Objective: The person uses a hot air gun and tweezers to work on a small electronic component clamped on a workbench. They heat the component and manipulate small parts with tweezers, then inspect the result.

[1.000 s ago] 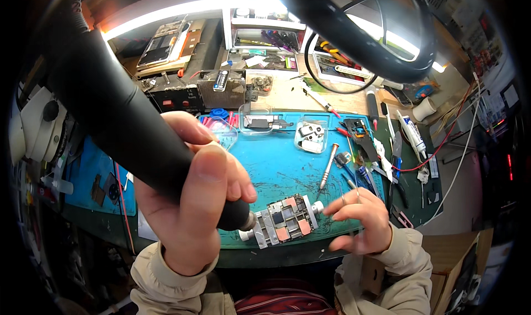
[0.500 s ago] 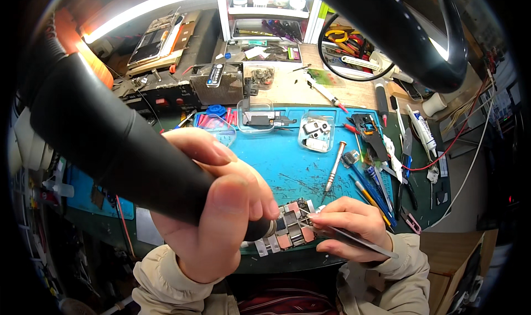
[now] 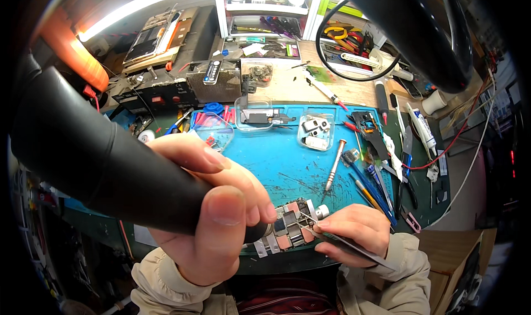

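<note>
My left hand (image 3: 213, 226) is closed around the thick black handle of a hot air gun (image 3: 110, 149), which slants down from the upper left. Its metal nozzle points at a small circuit board (image 3: 291, 226) with copper-coloured patches. The board sits in a metal holder (image 3: 265, 246) with a round silver knob (image 3: 322, 211), at the near edge of the blue mat. My right hand (image 3: 357, 232) pinches a pair of metal tweezers (image 3: 362, 250), and their tips reach over the board. The nozzle's end is partly hidden by my left fingers.
On the blue mat (image 3: 265, 165) lie a screwdriver (image 3: 335, 165), a clear box of small parts (image 3: 316, 131) and several brushes and pens (image 3: 370, 190). Pliers (image 3: 408, 185) lie at the right. A black lamp arm (image 3: 420, 33) overhangs the upper right. A ribbed metal block (image 3: 215, 82) stands behind the mat.
The rear of the hot air gun has swung left and down, with its nozzle still by the board. My right hand has shifted slightly, and more of the silver knob shows.
</note>
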`<action>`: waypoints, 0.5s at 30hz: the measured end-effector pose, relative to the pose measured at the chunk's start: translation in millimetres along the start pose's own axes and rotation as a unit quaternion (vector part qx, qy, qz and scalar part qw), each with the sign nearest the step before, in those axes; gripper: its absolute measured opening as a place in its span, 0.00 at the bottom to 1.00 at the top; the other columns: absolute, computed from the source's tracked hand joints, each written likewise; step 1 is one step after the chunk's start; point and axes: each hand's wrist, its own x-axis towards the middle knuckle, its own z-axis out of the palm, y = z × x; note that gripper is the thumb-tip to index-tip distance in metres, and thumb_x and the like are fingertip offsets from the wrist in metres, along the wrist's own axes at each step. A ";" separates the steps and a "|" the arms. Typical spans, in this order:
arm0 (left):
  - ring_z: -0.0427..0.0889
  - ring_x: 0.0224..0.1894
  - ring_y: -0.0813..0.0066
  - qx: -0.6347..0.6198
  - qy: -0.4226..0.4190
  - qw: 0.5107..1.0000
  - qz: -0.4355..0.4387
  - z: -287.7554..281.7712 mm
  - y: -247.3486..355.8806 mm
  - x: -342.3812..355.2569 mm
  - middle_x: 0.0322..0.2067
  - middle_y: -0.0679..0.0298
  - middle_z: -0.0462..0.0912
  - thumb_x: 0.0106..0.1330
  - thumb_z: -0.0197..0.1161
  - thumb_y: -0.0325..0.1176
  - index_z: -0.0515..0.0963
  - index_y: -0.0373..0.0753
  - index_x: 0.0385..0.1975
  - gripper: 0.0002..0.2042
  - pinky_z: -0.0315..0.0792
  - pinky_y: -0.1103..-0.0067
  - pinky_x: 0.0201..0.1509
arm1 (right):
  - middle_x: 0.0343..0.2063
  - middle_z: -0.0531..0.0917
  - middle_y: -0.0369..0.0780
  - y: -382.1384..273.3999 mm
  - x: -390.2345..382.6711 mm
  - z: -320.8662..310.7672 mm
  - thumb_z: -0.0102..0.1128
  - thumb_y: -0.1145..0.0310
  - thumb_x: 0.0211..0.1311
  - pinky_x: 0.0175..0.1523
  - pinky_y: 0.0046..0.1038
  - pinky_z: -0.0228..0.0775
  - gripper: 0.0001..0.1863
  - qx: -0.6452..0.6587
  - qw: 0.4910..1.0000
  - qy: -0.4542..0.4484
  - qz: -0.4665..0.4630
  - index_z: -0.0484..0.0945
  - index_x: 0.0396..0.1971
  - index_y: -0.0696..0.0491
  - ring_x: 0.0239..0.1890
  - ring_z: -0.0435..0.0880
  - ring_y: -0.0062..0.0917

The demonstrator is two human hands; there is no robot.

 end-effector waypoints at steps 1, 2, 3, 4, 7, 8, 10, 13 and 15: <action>0.75 0.19 0.73 -0.009 0.000 1.000 0.000 2.0 -2.2 -0.7 0.21 0.65 0.71 0.81 0.54 0.43 0.61 0.34 0.53 0.17 0.76 0.76 0.24 | 0.37 0.90 0.44 -4.6 -3.5 1.2 0.81 0.71 0.55 0.38 0.30 0.82 0.23 -0.008 1.000 0.002 0.006 0.84 0.51 0.59 0.35 0.91 0.35; 0.75 0.19 0.73 -0.016 -0.002 1.000 0.001 4.4 -2.5 -1.0 0.21 0.64 0.71 0.81 0.54 0.42 0.61 0.34 0.53 0.17 0.77 0.76 0.24 | 0.37 0.90 0.40 -8.3 -8.7 6.4 0.82 0.71 0.53 0.36 0.30 0.80 0.22 -0.019 0.999 0.017 0.025 0.85 0.48 0.54 0.34 0.90 0.32; 0.75 0.19 0.73 -0.001 -0.006 1.000 0.002 5.0 1.2 -1.7 0.22 0.64 0.71 0.81 0.54 0.42 0.61 0.35 0.53 0.17 0.77 0.76 0.25 | 0.37 0.90 0.39 -13.5 -9.8 14.2 0.81 0.71 0.53 0.36 0.30 0.80 0.21 -0.014 0.998 0.040 0.039 0.84 0.47 0.53 0.34 0.90 0.32; 0.75 0.19 0.73 0.015 -0.011 1.000 0.003 5.2 5.6 -2.8 0.22 0.64 0.71 0.81 0.54 0.42 0.60 0.35 0.53 0.17 0.77 0.76 0.25 | 0.37 0.90 0.38 -19.4 -9.5 23.0 0.81 0.72 0.52 0.36 0.29 0.80 0.21 -0.008 0.997 0.063 0.052 0.84 0.46 0.52 0.34 0.90 0.31; 0.75 0.19 0.72 0.010 -0.020 1.000 0.001 11.5 -0.4 -3.2 0.22 0.64 0.72 0.81 0.55 0.42 0.60 0.35 0.54 0.17 0.77 0.75 0.25 | 0.38 0.90 0.33 -26.6 -17.9 32.9 0.80 0.70 0.52 0.51 0.32 0.76 0.20 -0.071 0.991 0.085 0.080 0.83 0.45 0.47 0.37 0.90 0.24; 0.75 0.19 0.72 0.004 -0.019 1.000 0.001 12.6 -2.0 -3.2 0.22 0.64 0.72 0.81 0.55 0.42 0.60 0.35 0.54 0.17 0.77 0.75 0.25 | 0.38 0.90 0.32 -28.7 -17.0 33.3 0.80 0.69 0.52 0.55 0.32 0.74 0.20 -0.095 0.989 0.083 0.074 0.83 0.45 0.47 0.38 0.89 0.23; 0.75 0.19 0.72 0.003 -0.026 1.000 0.006 16.8 -7.4 -4.1 0.22 0.64 0.71 0.82 0.55 0.43 0.60 0.35 0.54 0.18 0.77 0.75 0.25 | 0.40 0.90 0.28 -30.5 -23.7 39.0 0.80 0.67 0.53 0.66 0.36 0.63 0.19 -0.114 0.986 0.091 0.085 0.83 0.45 0.46 0.40 0.88 0.18; 0.75 0.20 0.73 0.009 -0.024 1.000 0.003 16.8 -5.4 -4.6 0.23 0.65 0.71 0.82 0.53 0.44 0.60 0.35 0.54 0.18 0.77 0.76 0.26 | 0.40 0.90 0.28 -34.9 -21.1 41.6 0.80 0.67 0.53 0.62 0.34 0.68 0.19 -0.142 0.980 0.109 0.085 0.83 0.45 0.46 0.39 0.87 0.19; 0.75 0.20 0.74 0.015 -0.018 1.000 -0.002 16.2 -2.8 -4.8 0.23 0.65 0.70 0.83 0.52 0.45 0.60 0.36 0.53 0.18 0.77 0.77 0.26 | 0.37 0.90 0.30 -31.0 -20.3 44.0 0.80 0.68 0.52 0.53 0.30 0.73 0.18 -0.115 0.982 0.128 0.081 0.84 0.43 0.48 0.35 0.87 0.20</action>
